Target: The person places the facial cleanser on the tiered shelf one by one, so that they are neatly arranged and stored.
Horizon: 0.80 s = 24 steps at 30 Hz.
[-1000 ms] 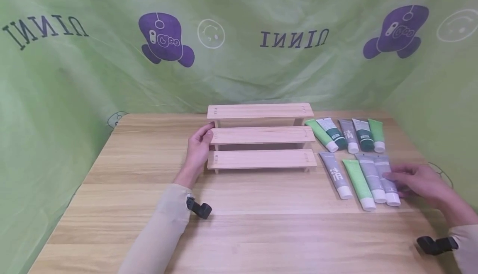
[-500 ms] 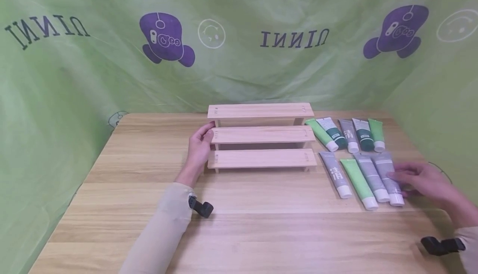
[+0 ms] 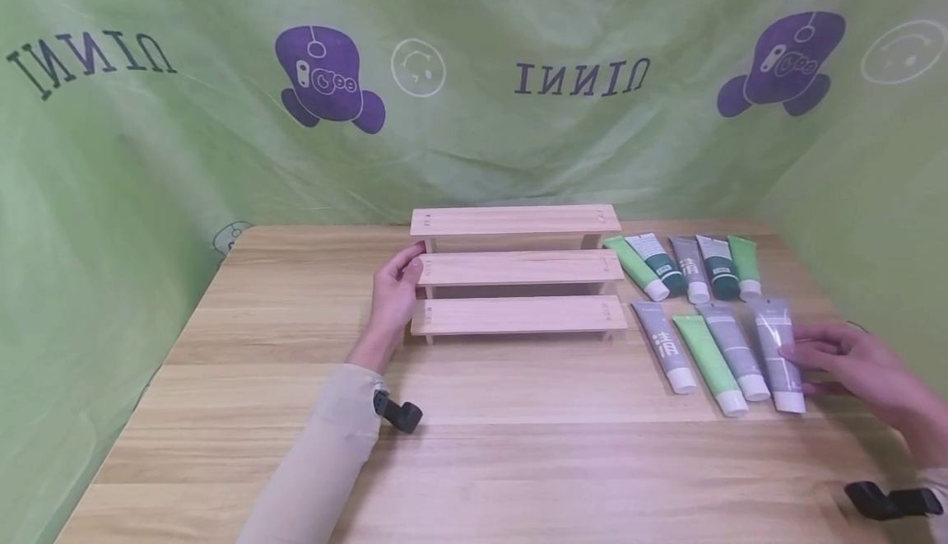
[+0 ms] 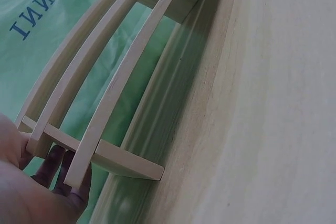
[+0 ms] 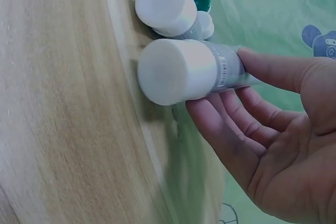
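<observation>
Head view: my right hand (image 3: 859, 365) pinches the rightmost gray tube (image 3: 772, 337), right of the three-tier wooden rack (image 3: 518, 268), whose left end my left hand (image 3: 396, 293) grips. I judge this the pick-up; moving on calls for clearing the neighboring tube (image 3: 733, 346).

Near the right edge of the tan wooden table (image 3: 518, 462), print on the right hand's (image 3: 855, 365) grey, white-capped plastic tube (image 3: 773, 346) is illegibly small; the stepped pale-wood rack (image 3: 518, 268) partly hides the left hand (image 3: 394, 293).
</observation>
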### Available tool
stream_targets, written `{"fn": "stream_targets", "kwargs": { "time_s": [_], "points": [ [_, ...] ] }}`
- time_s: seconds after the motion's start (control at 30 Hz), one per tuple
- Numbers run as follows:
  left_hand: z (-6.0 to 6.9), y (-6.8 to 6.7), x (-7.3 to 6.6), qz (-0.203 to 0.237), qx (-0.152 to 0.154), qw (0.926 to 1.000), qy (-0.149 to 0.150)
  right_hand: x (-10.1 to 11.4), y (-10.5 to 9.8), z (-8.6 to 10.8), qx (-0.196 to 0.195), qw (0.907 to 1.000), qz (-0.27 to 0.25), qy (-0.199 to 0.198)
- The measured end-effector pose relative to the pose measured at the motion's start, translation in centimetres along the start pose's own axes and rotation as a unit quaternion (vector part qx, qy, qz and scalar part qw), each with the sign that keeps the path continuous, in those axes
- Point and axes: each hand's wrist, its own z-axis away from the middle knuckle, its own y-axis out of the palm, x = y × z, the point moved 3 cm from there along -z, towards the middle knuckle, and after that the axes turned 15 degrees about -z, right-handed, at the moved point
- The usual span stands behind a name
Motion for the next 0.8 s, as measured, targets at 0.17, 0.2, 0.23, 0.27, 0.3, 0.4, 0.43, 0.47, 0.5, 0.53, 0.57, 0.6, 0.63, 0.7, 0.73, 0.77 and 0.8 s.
{"fn": "stream_targets", "kwargs": {
  "time_s": [0.17, 0.2, 0.23, 0.27, 0.3, 0.4, 0.43, 0.47, 0.5, 0.53, 0.57, 0.6, 0.63, 0.7, 0.73, 0.77, 0.8],
  "points": [
    [0.0, -0.1, 0.0, 0.002, 0.001, 1.0000, -0.001, 0.2, 0.1, 0.4, -0.003, 0.9999, 0.006, -0.008],
    [0.0, 0.0, -0.1, 0.002, 0.002, 1.0000, 0.000, 0.3, 0.1, 0.5, -0.006, 1.0000, 0.002, -0.006],
    [0.0, 0.0, -0.1, 0.002, 0.002, 1.0000, -0.001, 0.4, 0.1, 0.7, -0.010, 0.9999, -0.004, -0.006],
    [0.1, 0.0, -0.1, 0.003, 0.003, 1.0000, -0.002, 0.4, 0.2, 0.8, -0.011, 0.9999, -0.008, -0.006],
    [0.1, -0.1, -0.2, 0.002, 0.002, 1.0000, -0.002, 0.5, 0.2, 0.9, -0.010, 0.9999, -0.011, -0.007],
    [0.1, -0.1, -0.2, -0.002, -0.002, 1.0000, -0.004, 0.8, 0.4, 1.2, -0.013, 0.9997, -0.017, -0.009],
    [0.1, -0.1, -0.1, -0.004, -0.003, 1.0000, -0.005, 1.0, 0.5, 1.2, -0.014, 0.9997, -0.019, -0.010],
    [0.0, -0.1, -0.1, -0.005, -0.005, 1.0000, -0.005, 1.2, 0.6, 1.3, -0.013, 0.9997, -0.017, -0.012],
    [0.0, -0.1, -0.1, -0.006, -0.006, 1.0000, -0.005, 1.4, 0.7, 1.4, -0.013, 0.9997, -0.015, -0.012],
    [0.0, -0.1, -0.1, -0.006, -0.007, 0.9999, -0.004, 1.5, 0.8, 1.4, -0.015, 0.9997, -0.014, -0.012],
    [0.0, -0.1, 0.0, -0.007, -0.006, 1.0000, -0.003, 1.7, 1.0, 1.5, -0.016, 0.9997, -0.013, -0.014],
    [0.0, 0.0, -0.1, -0.005, -0.005, 1.0000, -0.002, 1.9, 1.2, 1.5, -0.015, 0.9997, -0.012, -0.017],
    [0.0, 0.0, 0.0, -0.005, -0.004, 1.0000, -0.001, 2.1, 1.3, 1.6, -0.017, 0.9996, -0.011, -0.018],
    [0.0, 0.0, 0.0, -0.004, -0.004, 1.0000, -0.001, 2.4, 1.6, 1.6, -0.019, 0.9995, -0.005, -0.024],
    [0.0, 0.0, 0.0, -0.005, -0.004, 1.0000, -0.001, 2.7, 1.8, 1.6, -0.020, 0.9994, -0.003, -0.030],
    [0.0, 0.0, -0.1, -0.003, -0.003, 1.0000, -0.001, 2.9, 2.0, 1.7, -0.018, 0.9992, -0.001, -0.036],
    [0.0, 0.0, -0.1, -0.003, -0.003, 1.0000, -0.002, 3.2, 2.2, 1.7, -0.019, 0.9990, 0.002, -0.041]
  ]
}}
